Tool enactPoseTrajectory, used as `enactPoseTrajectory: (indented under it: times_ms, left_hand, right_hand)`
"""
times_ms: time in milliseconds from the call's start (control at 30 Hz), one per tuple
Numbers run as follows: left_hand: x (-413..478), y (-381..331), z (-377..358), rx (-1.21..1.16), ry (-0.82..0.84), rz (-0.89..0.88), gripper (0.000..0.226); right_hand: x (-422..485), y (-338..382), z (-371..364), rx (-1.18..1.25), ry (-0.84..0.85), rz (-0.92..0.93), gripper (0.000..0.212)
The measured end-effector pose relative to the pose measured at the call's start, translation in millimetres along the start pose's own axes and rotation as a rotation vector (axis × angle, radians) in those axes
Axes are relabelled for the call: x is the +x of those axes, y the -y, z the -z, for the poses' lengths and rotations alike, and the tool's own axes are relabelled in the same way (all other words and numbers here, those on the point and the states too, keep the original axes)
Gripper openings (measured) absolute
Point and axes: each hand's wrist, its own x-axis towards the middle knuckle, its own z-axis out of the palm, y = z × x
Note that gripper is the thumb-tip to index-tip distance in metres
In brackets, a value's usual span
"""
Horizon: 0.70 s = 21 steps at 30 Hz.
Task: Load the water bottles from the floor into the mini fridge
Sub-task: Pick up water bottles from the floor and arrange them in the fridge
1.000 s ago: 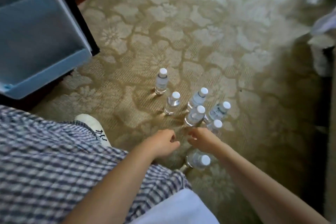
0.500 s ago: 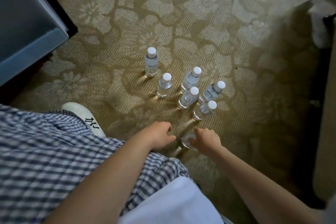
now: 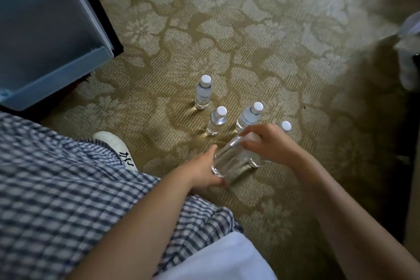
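Loading looks barely begun: right hand (image 3: 270, 148) grips a water bottle (image 3: 229, 161) by its cap end, left hand (image 3: 202, 170) clasps its base, just above the carpet (image 3: 250, 41). Four standing bottles (image 3: 203, 93) wait; the visible mini fridge (image 3: 45, 29) shelf holds none.

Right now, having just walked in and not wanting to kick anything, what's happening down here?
A person crouches on the carpet, holding a tilted clear water bottle: the right hand grips its top, the left hand holds its base. Four capped bottles can be seen standing just beyond. The mini fridge is open at upper left.
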Motion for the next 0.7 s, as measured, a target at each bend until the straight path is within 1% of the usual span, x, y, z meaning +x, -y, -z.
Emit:
enactPoseTrajectory:
  times_ms: [67, 167, 233, 267, 367, 467, 500, 600, 700]
  left_hand:
    - [-4, 0, 5, -0.119, -0.095, -0.044, 0.097]
    - [-16, -6, 22, -0.273, -0.238, -0.150, 0.076]
    - [-28, -9, 35, -0.275, -0.285, -0.182, 0.066]
    - [-35, -4, 43, -0.262, -0.336, -0.192, 0.066]
    - [-52, -1, 56, -0.182, -0.496, -0.210, 0.066]
    - [-77, 4, 70, -0.252, -0.670, -0.241, 0.057]
    - [-85, 5, 75, -0.275, -0.718, -0.251, 0.055]
    - [-109, 11, 87, -0.376, -0.826, -0.267, 0.043]
    - [-132, 19, 94, -0.422, -0.933, -0.279, 0.030]
  right_hand:
    - [9, 21, 17, 0.027, -0.002, 0.065, 0.015]
    - [23, 52, 39, 0.127, 0.003, 0.156, 0.006]
    - [28, 74, 48, 0.205, 0.012, 0.241, 0.008]
    - [31, 88, 49, 0.227, 0.011, 0.299, 0.008]
    - [36, 113, 52, 0.298, -0.009, 0.382, 0.012]
    - [41, 147, 55, 0.362, -0.054, 0.491, 0.025]
    - [43, 159, 57, 0.378, -0.080, 0.516, 0.024]
    - [48, 192, 57, 0.400, -0.140, 0.542, 0.015]
    - [50, 223, 47, 0.374, -0.135, 0.583, 0.019]
